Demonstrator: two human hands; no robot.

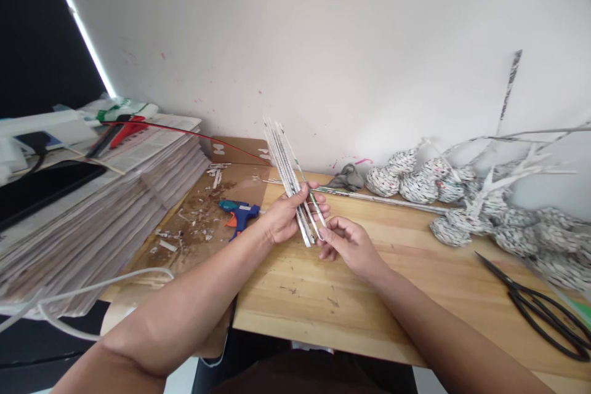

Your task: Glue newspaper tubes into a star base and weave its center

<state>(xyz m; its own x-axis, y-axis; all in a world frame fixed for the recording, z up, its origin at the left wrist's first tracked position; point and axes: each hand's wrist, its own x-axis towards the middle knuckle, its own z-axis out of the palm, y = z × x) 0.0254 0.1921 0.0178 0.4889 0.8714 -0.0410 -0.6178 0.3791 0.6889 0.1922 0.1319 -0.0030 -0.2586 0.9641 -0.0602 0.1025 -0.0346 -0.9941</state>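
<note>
My left hand (284,218) is closed round a bundle of thin rolled newspaper sticks (282,163), which stand tilted above the table with their tops leaning left. One stick with green marks (316,204) lies a little apart on the right side of the bundle. Its lower end is pinched between the thumb and fingers of my right hand (351,245). Both hands are over the wooden table (295,301), close together. Just left of my left hand lies a blue glue gun (244,212) with an orange trigger, on stained cardboard (196,221).
Woven newspaper pieces (418,181) line the back right, with long paper sticks (383,198) and a grey cloth (348,177) along the wall. Black scissors (538,305) lie at the right. A tall newspaper stack (152,184) at left carries a phone (46,188) and red-handled tool (127,130).
</note>
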